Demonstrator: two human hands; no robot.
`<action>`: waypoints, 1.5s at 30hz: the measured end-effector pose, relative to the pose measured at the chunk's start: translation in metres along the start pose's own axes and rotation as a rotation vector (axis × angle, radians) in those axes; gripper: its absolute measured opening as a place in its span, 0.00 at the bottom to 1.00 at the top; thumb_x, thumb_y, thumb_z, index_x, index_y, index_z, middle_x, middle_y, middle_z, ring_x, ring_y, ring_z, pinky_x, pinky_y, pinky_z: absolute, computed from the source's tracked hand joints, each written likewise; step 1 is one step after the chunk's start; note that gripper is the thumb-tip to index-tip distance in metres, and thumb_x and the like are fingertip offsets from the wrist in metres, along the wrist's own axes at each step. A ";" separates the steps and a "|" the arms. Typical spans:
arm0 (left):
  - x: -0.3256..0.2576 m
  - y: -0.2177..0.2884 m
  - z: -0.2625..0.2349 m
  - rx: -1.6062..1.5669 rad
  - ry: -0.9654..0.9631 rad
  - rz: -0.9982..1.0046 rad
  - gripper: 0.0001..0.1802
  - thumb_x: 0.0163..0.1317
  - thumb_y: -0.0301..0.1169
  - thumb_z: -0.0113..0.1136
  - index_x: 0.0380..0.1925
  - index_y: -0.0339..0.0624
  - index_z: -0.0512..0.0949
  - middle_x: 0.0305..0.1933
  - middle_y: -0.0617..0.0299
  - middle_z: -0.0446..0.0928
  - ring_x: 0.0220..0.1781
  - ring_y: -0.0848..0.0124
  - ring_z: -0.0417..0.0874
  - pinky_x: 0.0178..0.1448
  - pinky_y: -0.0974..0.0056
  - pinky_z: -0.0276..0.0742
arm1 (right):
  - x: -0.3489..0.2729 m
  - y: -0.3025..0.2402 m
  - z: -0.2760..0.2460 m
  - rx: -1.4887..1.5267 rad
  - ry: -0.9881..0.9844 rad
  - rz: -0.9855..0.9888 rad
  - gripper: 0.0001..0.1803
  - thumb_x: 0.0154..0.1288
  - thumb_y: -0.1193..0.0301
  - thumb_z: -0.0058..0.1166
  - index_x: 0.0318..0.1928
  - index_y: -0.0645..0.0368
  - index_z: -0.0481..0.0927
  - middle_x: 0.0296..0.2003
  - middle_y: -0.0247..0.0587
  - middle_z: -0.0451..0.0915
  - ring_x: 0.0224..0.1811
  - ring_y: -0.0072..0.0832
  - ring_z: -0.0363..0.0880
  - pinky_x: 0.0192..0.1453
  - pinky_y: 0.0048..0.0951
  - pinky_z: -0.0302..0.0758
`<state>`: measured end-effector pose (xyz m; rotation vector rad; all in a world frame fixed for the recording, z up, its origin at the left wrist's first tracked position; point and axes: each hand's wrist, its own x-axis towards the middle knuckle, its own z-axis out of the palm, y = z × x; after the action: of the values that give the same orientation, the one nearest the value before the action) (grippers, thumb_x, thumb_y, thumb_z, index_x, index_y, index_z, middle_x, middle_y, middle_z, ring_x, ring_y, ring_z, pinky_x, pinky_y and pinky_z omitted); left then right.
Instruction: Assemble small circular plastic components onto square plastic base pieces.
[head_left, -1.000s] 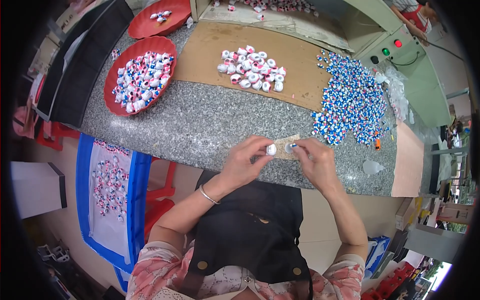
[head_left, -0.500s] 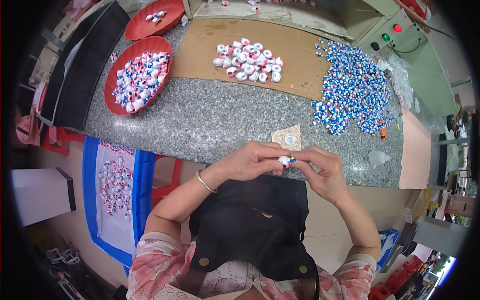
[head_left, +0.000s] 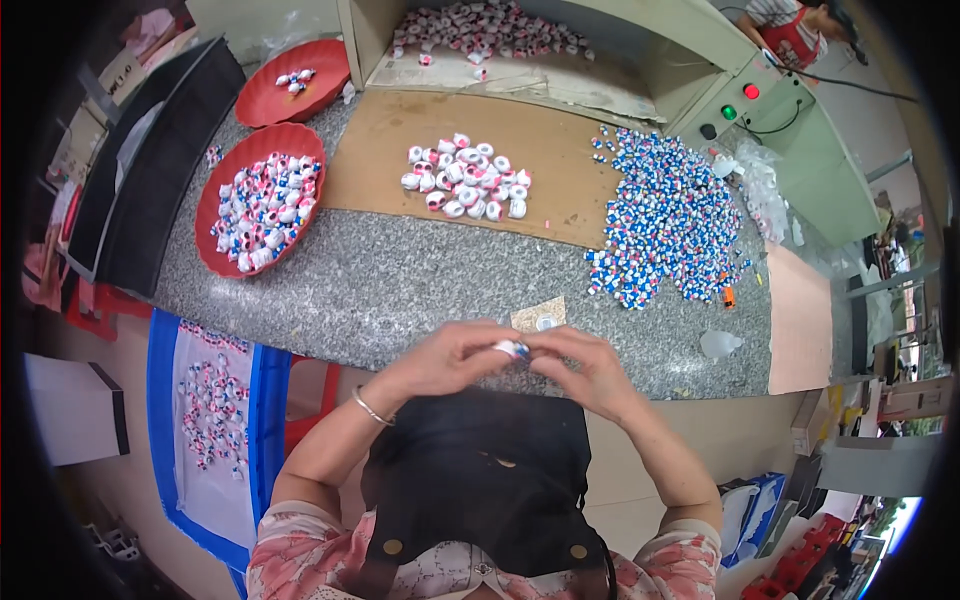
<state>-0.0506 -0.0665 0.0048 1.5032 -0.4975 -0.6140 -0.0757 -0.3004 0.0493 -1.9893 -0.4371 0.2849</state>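
Both hands pinch one small cap (head_left: 512, 348) between their fingertips. The left hand (head_left: 445, 360) and right hand (head_left: 590, 368) meet just over the counter (head_left: 400, 300) edge.

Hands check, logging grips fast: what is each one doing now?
Left hand: closed on the small white piece.
Right hand: closed on the same piece.

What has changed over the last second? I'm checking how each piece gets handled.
Both hands, left hand and right hand, drew back from the counter toward the body, still pinching the small white piece together. The tan card, red tray and blue pile stayed put.
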 end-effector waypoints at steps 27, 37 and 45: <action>0.070 -0.007 -0.101 1.064 0.712 0.257 0.12 0.60 0.23 0.61 0.44 0.38 0.76 0.40 0.52 0.77 0.42 0.54 0.82 0.45 0.53 0.78 | -0.047 0.065 -0.009 0.123 0.403 0.320 0.14 0.69 0.76 0.57 0.54 0.58 0.78 0.34 0.32 0.79 0.35 0.19 0.77 0.43 0.19 0.73; -0.012 -0.009 -0.022 -0.462 0.347 -0.020 0.19 0.66 0.22 0.59 0.57 0.35 0.75 0.47 0.57 0.82 0.48 0.72 0.84 0.55 0.67 0.80 | -0.034 0.056 -0.023 -0.497 0.363 -0.033 0.10 0.62 0.80 0.59 0.44 0.62 0.84 0.34 0.46 0.82 0.30 0.39 0.81 0.34 0.34 0.77; -0.023 -0.021 -0.004 -0.606 0.339 0.019 0.19 0.64 0.18 0.60 0.56 0.35 0.75 0.51 0.58 0.80 0.47 0.73 0.83 0.52 0.69 0.81 | -0.033 0.049 -0.036 -0.674 0.157 0.013 0.08 0.59 0.79 0.61 0.40 0.62 0.83 0.33 0.48 0.83 0.33 0.45 0.83 0.36 0.39 0.79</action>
<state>-0.0673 -0.0479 -0.0145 0.9910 -0.0474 -0.4280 -0.0826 -0.3631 0.0219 -2.6482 -0.4556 -0.0245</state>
